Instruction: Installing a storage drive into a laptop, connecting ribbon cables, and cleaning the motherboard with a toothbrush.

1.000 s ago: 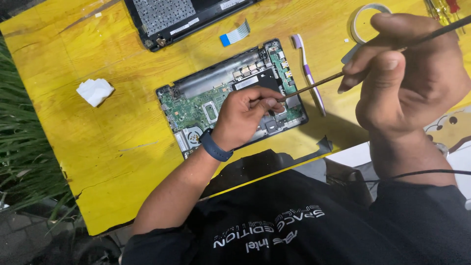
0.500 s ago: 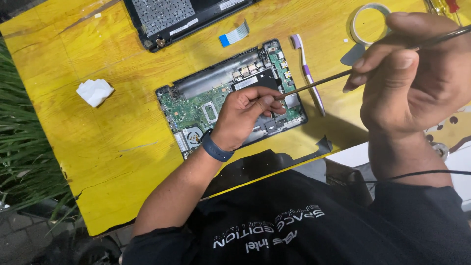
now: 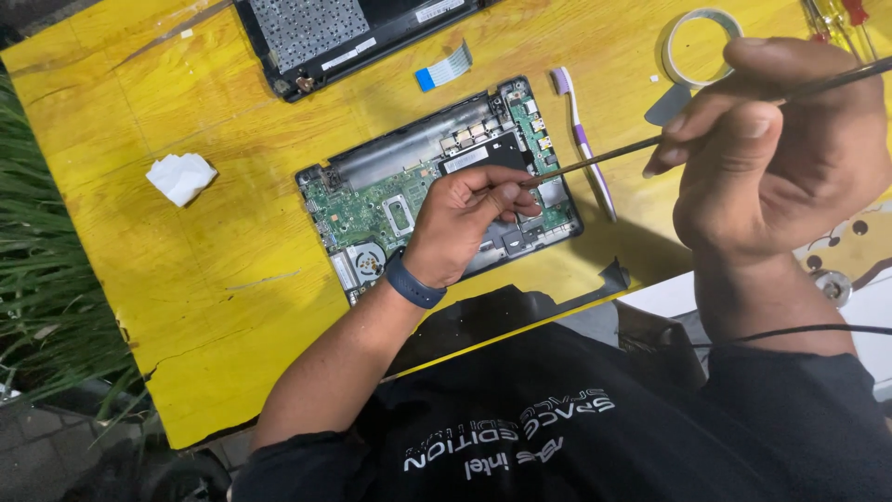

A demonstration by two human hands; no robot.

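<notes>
An opened laptop base [image 3: 390, 200] with a green circuit board and a small fan [image 3: 367, 260] lies on the yellow table [image 3: 232, 307]. My left hand [image 3: 460, 218], a dark band on its wrist, rests on the board's right half with fingers curled together, fingertips touching the board. My right hand [image 3: 780, 158] is raised at the right and grips a thin metal rod tool [image 3: 595, 164]. The rod's tip reaches the board just beside my left fingertips. Whether anything small sits under the fingertips is hidden.
A purple-and-white toothbrush [image 3: 585, 139] lies right of the laptop base. A tape roll [image 3: 683, 46], a grey pick [image 3: 667, 107] and screwdrivers [image 3: 836, 19] lie at the far right. A removed laptop cover [image 3: 325, 37], a flat ribbon cable [image 3: 444, 70] and a crumpled tissue [image 3: 181, 177] lie farther out. Grass [image 3: 46, 279] borders the left.
My right hand has shifted slightly with the rod, its tip still at the board. My left hand has stayed on the board.
</notes>
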